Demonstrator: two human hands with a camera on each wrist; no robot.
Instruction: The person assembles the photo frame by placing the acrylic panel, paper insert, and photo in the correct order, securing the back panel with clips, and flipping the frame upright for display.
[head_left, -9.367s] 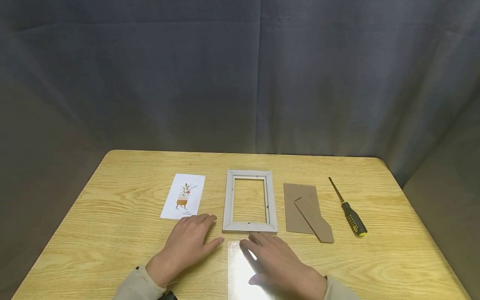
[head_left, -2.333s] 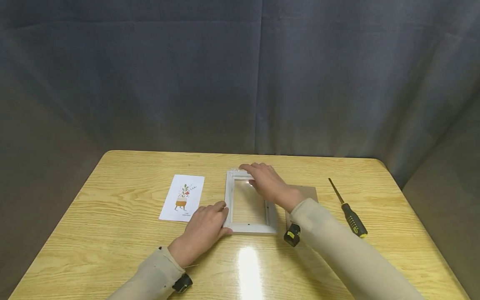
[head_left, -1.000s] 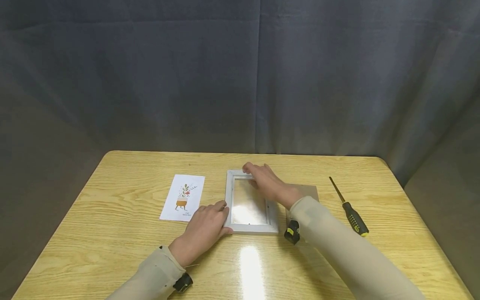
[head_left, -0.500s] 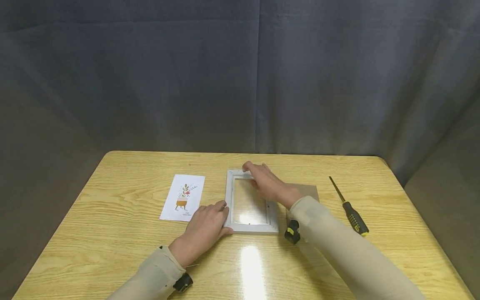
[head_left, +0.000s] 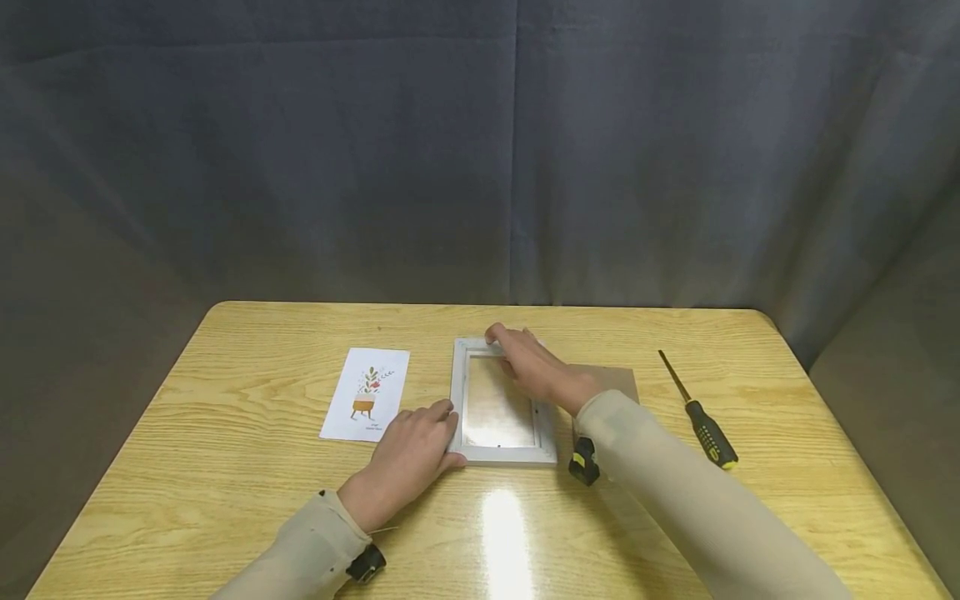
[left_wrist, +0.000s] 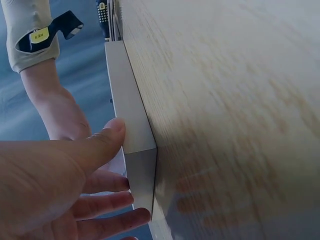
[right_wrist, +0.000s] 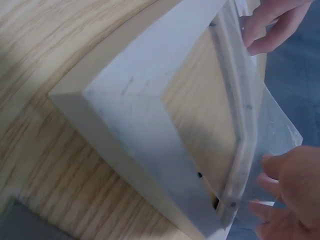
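In the head view a white wooden picture frame (head_left: 502, 456) lies on the table with its recess facing up. A clear plastic sheet (right_wrist: 272, 125) overlaps the recess; in the right wrist view its far end sticks out past the frame's edge. My right hand (head_left: 534, 367) reaches across to the far end of the frame, and its thumb and fingers (right_wrist: 272, 162) pinch the sheet there. My left hand (head_left: 412, 450) holds the frame's near left corner. Its thumb (left_wrist: 116, 131) presses the near side while the fingers lie along the left side.
A white card with a printed potted plant (head_left: 366, 396) lies left of the frame. Partly under my right forearm is a brown backing board (head_left: 611, 382). Farther right lies a screwdriver (head_left: 708, 433) with a black and yellow handle. Dark curtain (head_left: 480, 167) hangs behind the table.
Earlier the clear sheet lay on the table in front of the frame; my right hand has brought it over the frame. My left hand moved onto the frame's corner. Lately only the sheet's reflection shifts.
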